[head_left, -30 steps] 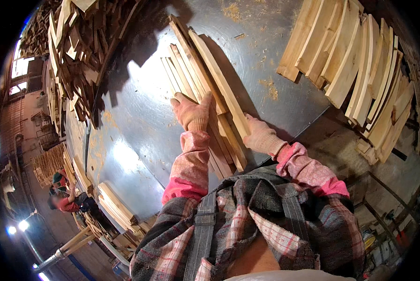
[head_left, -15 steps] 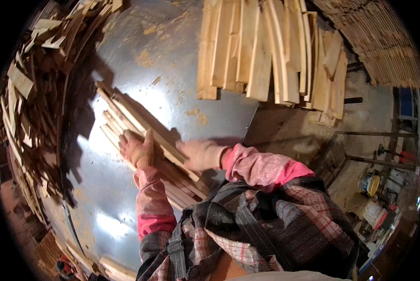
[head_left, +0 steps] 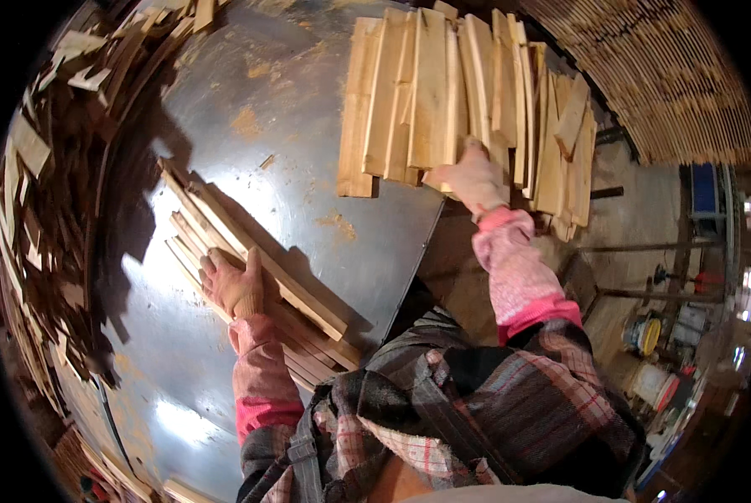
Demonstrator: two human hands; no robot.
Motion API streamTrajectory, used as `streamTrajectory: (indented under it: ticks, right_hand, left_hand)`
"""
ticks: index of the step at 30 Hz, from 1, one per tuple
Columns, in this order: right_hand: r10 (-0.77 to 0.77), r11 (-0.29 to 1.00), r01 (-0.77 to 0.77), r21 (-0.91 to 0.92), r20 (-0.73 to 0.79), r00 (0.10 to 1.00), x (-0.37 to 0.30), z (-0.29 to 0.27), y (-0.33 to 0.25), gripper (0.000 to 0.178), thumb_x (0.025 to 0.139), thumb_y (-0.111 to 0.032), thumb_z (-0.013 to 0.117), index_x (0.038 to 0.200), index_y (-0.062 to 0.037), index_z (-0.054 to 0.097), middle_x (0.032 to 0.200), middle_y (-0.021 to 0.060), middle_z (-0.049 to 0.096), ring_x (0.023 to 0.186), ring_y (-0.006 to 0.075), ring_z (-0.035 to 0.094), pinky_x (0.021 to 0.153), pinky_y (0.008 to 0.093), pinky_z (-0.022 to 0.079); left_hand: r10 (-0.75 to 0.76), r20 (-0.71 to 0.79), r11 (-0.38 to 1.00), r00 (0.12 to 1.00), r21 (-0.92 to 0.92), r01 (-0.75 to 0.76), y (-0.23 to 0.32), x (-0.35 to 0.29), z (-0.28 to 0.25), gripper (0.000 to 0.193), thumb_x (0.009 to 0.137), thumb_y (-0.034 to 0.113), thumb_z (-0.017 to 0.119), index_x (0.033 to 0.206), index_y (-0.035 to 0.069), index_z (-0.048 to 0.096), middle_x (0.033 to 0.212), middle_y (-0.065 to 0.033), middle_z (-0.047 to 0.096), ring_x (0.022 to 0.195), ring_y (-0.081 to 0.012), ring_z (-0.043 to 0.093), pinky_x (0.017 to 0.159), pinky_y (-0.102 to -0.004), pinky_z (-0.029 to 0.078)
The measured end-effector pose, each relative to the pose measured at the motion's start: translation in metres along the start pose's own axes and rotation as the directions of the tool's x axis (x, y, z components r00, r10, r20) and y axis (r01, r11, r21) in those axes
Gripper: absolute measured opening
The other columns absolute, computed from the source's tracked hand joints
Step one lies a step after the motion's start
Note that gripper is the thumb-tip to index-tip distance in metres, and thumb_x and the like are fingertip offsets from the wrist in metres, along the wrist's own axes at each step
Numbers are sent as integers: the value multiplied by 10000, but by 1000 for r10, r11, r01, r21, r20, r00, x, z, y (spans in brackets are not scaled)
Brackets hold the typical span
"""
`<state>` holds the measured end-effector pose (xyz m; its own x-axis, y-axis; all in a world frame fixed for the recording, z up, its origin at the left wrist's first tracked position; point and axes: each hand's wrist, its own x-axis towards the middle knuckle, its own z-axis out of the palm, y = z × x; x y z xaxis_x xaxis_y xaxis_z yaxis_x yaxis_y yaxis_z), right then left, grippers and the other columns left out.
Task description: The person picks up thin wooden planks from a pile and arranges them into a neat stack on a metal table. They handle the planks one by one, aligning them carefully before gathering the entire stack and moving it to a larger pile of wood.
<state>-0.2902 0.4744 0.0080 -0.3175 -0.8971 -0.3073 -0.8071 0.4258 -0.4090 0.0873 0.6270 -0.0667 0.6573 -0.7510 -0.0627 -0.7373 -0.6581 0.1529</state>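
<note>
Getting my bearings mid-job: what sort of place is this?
Likely a woodworking shop: there are wooden strips under the left hand, boards piled at the right hand, and a heap of irregular wood pieces farther left.

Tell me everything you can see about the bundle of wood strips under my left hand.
The bundle of wood strips consists of several long, narrow, straight pieces, pale to reddish-brown, with staggered far ends. They lie roughly side by side, slanting from upper left to lower right across the shiny, metal-looking table. Your left hand rests on them; it and your sleeve hide part.
</note>
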Motion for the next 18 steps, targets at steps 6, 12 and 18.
streamTrajectory:
  ticks: [6,12,18]
  right_hand:
    - [-419,666,251,702,74,905,-58,15,38,646,811,-26,671,1448,-35,563,1268,81,650,1014,183,662,873,333,545]
    - [-627,668,125,733,465,625,-116,110,9,831,798,-81,703,1584,-25,439,1336,129,622,1068,190,619,885,318,532]
    - [-595,801,377,464,688,417,-149,194,-14,953,831,-264,745,1633,0,303,1659,249,350,1542,358,346,1278,374,284]
  left_hand:
    - [31,-78,995,997,100,-23,2,6,5,873,841,626,725,1440,23,523,1450,-229,536,1394,-415,456,1206,-535,296]
    - [1,-31,1000,1000,24,-1,-2,1,5,910,833,596,743,1504,33,495,1583,-220,442,1500,-448,347,1249,-545,243]
    - [31,-139,999,990,39,-25,-9,-1,14,790,868,553,724,1451,52,544,1526,-188,492,1452,-428,402,1228,-528,279]
